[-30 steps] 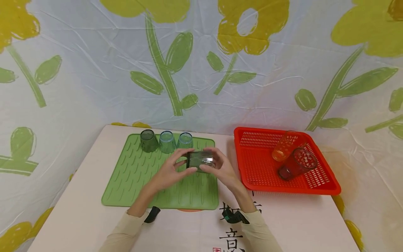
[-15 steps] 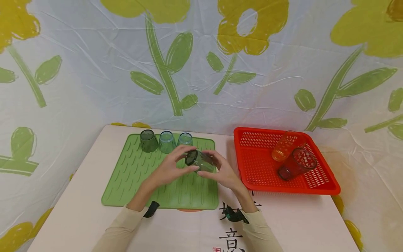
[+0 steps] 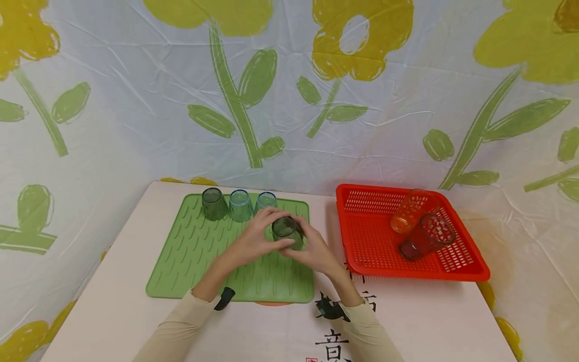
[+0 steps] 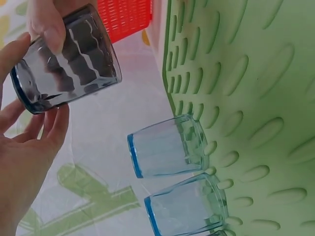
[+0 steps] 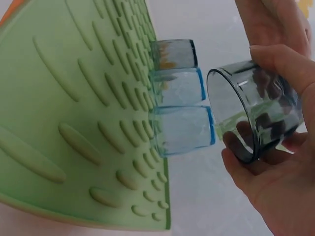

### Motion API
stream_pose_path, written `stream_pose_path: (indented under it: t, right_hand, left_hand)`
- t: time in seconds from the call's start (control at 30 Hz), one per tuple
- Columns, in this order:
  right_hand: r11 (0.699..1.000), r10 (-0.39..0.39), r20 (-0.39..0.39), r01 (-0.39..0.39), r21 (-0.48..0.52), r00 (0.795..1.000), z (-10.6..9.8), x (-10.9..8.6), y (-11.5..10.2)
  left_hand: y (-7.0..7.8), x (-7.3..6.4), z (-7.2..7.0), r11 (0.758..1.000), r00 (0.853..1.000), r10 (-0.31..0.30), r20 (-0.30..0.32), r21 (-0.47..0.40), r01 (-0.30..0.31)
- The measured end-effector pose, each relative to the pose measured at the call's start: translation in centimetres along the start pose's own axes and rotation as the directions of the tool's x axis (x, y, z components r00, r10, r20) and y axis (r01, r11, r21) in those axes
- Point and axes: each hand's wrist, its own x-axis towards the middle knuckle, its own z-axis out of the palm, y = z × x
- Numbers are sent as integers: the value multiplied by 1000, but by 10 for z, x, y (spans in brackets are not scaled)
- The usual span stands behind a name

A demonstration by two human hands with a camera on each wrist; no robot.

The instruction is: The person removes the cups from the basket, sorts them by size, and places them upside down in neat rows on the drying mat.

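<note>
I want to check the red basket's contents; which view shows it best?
The head view: it shows the whole red basket, two glasses inside. The left wrist view catches only a piece, the right wrist view none.

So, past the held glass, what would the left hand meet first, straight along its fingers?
Probably the right hand, which grips the same glass from the other side; depth is unclear.

Soft, even light bathes the bench (image 3: 115,281) around a green mat (image 3: 194,256), leaving only faint shadows. Over the mat, pale highlights streak a smoky glass (image 4: 81,64); both wrist views appear dimmer, with slightly soft detail.
</note>
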Motion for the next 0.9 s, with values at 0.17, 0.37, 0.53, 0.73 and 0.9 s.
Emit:
stream_pose_path:
  t: [0.17, 0.37, 0.53, 0.73, 0.9]
  right_hand:
    - [999, 26, -20, -26, -41, 999, 5, 3, 1]
    - [994, 58, -52, -63, -92, 997, 10, 8, 1]
    - [991, 58, -73, -66, -118, 996, 12, 13, 2]
    - [990, 51, -116, -66, -125, 992, 11, 22, 13]
    - [991, 58, -170, -77, -110, 984, 9, 30, 22]
  left_hand:
    - [-1, 2, 1, 1000, 1000, 2, 16, 26, -3]
    - [-5, 4, 2, 999, 999, -16, 36, 33, 15]
    - [-10, 4, -1, 999, 998, -48, 41, 0, 48]
    - [-16, 1, -8, 997, 997, -75, 25, -16, 75]
    - [-24, -5, -17, 996, 996, -87, 26, 5, 86]
